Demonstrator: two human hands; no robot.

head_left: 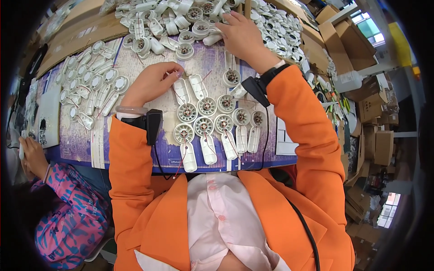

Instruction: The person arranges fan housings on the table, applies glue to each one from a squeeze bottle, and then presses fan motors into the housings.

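Observation:
My right hand (244, 36) reaches to the far pile, its fingers closing on a white handheld-fan housing (212, 39) at the pile's edge. Fingers curled, my left hand (153, 81) is beside the upper end of a white fan handle (181, 92); whatever its fingertips pinch is too small to make out. Between my forearms lie two rows of open fan housings, such as one with a round, ribbed head (203, 126), each with a small motor at its centre and thin red wires. Another housing (232, 77) lies below my right hand.
Several white fans with round covers (96, 82) lie at the left. The far pile of housings (174, 20) adjoins a heap of small white parts (275, 34). Cardboard boxes (384, 147) stand at the right. A person's hand (34, 156) works at the left edge.

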